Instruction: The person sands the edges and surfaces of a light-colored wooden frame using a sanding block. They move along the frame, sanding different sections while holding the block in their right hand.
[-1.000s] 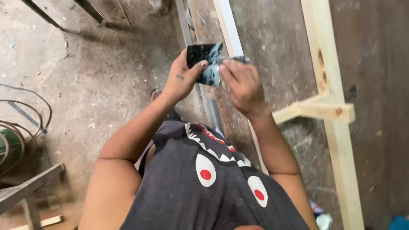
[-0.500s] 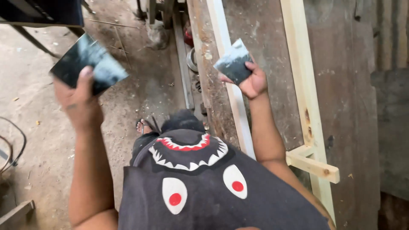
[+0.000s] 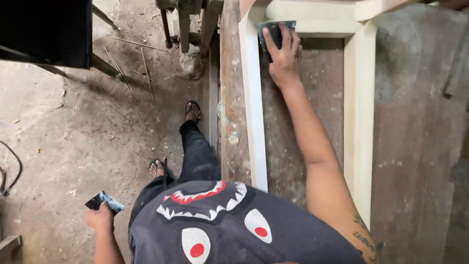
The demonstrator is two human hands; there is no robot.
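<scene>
— Reaching far forward, my right hand (image 3: 282,58) pressed a dark scraper blade (image 3: 274,30) flat on the pale wooden frame (image 3: 254,107), at its far corner; fingers lay spread over it.

— And your left?

— My left hand (image 3: 100,218) hung low at my side, well apart, curled around a dark flat plate (image 3: 103,200). The frame's long rails ran away from me. I saw no containers.

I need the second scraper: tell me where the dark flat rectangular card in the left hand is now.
In the head view, the dark flat rectangular card sits lower left, gripped in the left hand hanging over the dirt floor, beside the person's dark printed shirt.
</scene>
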